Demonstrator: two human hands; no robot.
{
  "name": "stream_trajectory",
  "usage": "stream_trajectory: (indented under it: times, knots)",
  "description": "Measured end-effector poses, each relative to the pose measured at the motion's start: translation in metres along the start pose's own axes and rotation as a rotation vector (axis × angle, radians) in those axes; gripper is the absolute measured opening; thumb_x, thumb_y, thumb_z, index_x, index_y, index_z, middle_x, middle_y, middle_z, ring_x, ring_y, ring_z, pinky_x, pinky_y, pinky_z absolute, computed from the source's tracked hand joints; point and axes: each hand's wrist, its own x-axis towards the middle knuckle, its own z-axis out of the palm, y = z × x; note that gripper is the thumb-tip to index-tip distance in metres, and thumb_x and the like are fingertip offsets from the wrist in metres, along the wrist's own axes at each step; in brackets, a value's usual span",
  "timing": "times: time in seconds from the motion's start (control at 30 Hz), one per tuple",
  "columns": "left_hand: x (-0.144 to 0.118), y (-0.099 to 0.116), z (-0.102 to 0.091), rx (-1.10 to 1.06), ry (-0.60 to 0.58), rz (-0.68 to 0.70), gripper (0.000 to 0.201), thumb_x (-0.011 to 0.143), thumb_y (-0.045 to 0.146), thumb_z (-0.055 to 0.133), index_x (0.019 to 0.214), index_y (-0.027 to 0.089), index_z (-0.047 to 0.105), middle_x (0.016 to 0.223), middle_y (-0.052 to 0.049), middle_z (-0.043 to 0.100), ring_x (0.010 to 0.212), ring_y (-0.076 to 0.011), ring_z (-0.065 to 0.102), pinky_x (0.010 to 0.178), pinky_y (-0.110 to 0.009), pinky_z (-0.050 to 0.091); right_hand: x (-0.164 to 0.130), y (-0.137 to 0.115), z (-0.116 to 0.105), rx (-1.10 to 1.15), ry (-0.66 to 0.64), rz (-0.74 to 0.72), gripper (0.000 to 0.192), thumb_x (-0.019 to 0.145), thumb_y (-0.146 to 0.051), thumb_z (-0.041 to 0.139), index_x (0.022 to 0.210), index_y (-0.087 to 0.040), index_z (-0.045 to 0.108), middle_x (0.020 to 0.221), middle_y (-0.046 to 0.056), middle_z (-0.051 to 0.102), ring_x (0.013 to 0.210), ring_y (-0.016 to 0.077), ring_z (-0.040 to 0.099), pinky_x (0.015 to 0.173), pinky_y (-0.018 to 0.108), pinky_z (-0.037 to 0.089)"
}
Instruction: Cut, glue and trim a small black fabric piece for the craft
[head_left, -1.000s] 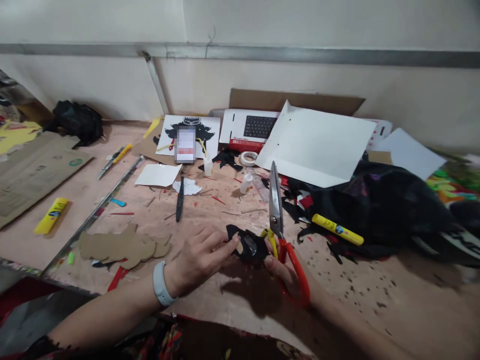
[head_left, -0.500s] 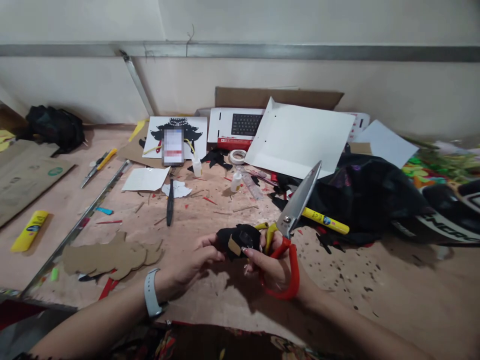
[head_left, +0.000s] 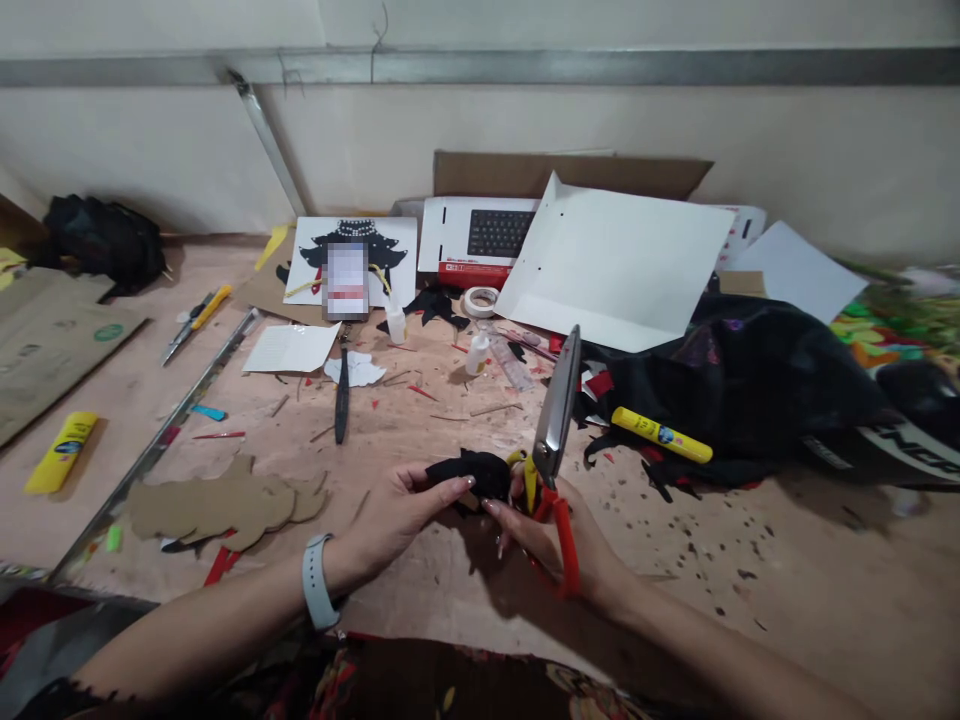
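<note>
A small black piece [head_left: 466,466] with a bit of brown cardboard showing at its underside is held just over the table. My left hand [head_left: 397,515], a pale watch on its wrist, pinches it with the thumb on top. Large scissors [head_left: 558,425] with red and yellow handles hang on my right hand [head_left: 559,535], blades pointing up and away from the piece. The thumb and fingers of that same hand also touch the piece's right end. Some of the right fingers are hidden behind the handles.
Cut cardboard shapes [head_left: 225,505] lie left of my hands. A glue tube [head_left: 664,435] rests by a black bag [head_left: 750,370] at right. Further back are a small white bottle [head_left: 477,355], a tape roll [head_left: 480,302], a black-handled tool [head_left: 343,400] and a yellow cutter [head_left: 210,308].
My left thumb has moved onto the top of the black piece, which has turned so less cardboard shows. The scissors have tilted more upright. The view has shifted slightly.
</note>
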Motion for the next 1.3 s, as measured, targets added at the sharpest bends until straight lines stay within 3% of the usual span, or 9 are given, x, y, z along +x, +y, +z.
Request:
stream_trajectory:
  times: [0.17,0.33,0.47,0.6,0.8,0.93,1.07,1.17,1.3]
  knots:
    - [0.0,0.0,-0.001,-0.017,-0.028,-0.017,0.035,0.073,0.043,0.076,0.086,0.011,0.076,0.084,-0.011,0.075,0.069,-0.016,0.067,0.066,-0.024,0.051,-0.002,-0.004,-0.002,-0.008,-0.023,-0.016,0.035,0.079,-0.043,0.071,0.08,-0.023,0.042,0.062,-0.007,0.052,0.048,0.0101,0.056,0.048,0.023,0.049]
    - [0.001,0.002,-0.004,-0.008,0.003,-0.077,0.059,0.08,0.066,0.056,0.087,0.011,0.076,0.079,-0.012,0.075,0.063,-0.0174,0.067,0.061,-0.026,0.053,-0.002,-0.006,-0.001,0.0,-0.024,0.024,0.039,0.077,-0.046,0.072,0.08,-0.022,0.041,0.061,-0.007,0.053,0.045,0.008,0.052,0.043,0.02,0.045]
    - [0.001,0.004,-0.003,0.054,-0.037,-0.044,0.046,0.074,0.055,0.07,0.083,0.01,0.076,0.076,-0.011,0.074,0.058,-0.0138,0.064,0.055,-0.021,0.049,-0.002,-0.009,0.001,-0.022,-0.014,0.035,0.041,0.077,-0.048,0.072,0.08,-0.022,0.04,0.06,-0.008,0.052,0.043,0.0073,0.051,0.042,0.019,0.043]
    - [0.0,0.005,-0.001,0.034,-0.021,-0.063,0.045,0.072,0.056,0.072,0.077,0.012,0.075,0.07,-0.008,0.072,0.053,-0.0114,0.061,0.049,-0.019,0.047,-0.001,-0.014,0.002,-0.004,-0.002,0.068,0.046,0.071,-0.053,0.074,0.081,-0.023,0.04,0.06,-0.009,0.052,0.042,0.0073,0.05,0.041,0.02,0.044]
    - [0.0,0.01,-0.002,-0.079,-0.016,-0.126,0.032,0.068,0.04,0.082,0.081,0.012,0.07,0.08,-0.006,0.074,0.069,-0.0123,0.068,0.066,-0.021,0.055,0.002,-0.028,-0.001,-0.097,0.093,0.096,0.044,0.071,-0.057,0.071,0.08,-0.023,0.044,0.058,-0.007,0.054,0.039,0.008,0.048,0.038,0.02,0.041]
    - [0.005,0.019,-0.007,-0.15,0.103,-0.061,0.029,0.077,0.039,0.075,0.089,0.015,0.065,0.088,-0.009,0.075,0.076,-0.0171,0.072,0.066,-0.024,0.057,0.004,-0.034,-0.007,-0.128,0.145,0.073,0.044,0.073,-0.06,0.067,0.083,-0.022,0.048,0.066,-0.004,0.057,0.041,0.008,0.048,0.039,0.021,0.043]
    - [0.007,0.027,-0.012,-0.207,0.172,0.009,0.029,0.079,0.037,0.073,0.093,0.015,0.062,0.096,-0.013,0.074,0.086,-0.0223,0.073,0.067,-0.023,0.057,0.002,-0.031,-0.013,-0.188,0.064,0.053,0.044,0.075,-0.063,0.064,0.082,-0.023,0.049,0.067,-0.004,0.055,0.046,0.0093,0.05,0.041,0.021,0.046]
    - [0.008,0.029,-0.013,-0.254,0.198,0.095,0.028,0.078,0.034,0.075,0.095,0.015,0.064,0.101,-0.009,0.073,0.089,-0.0208,0.072,0.076,-0.027,0.058,-0.001,-0.028,-0.015,-0.28,-0.029,0.031,0.04,0.08,-0.061,0.061,0.085,-0.021,0.056,0.071,0.0,0.06,0.054,0.0119,0.056,0.046,0.022,0.049]
    - [0.01,0.033,-0.016,-0.347,0.27,0.243,0.025,0.075,0.03,0.078,0.091,0.015,0.066,0.099,-0.005,0.072,0.089,-0.0173,0.07,0.086,-0.032,0.057,-0.01,-0.028,-0.017,-0.345,-0.06,0.0,0.033,0.089,-0.052,0.057,0.091,-0.019,0.063,0.083,0.004,0.066,0.068,0.0146,0.064,0.057,0.024,0.053]
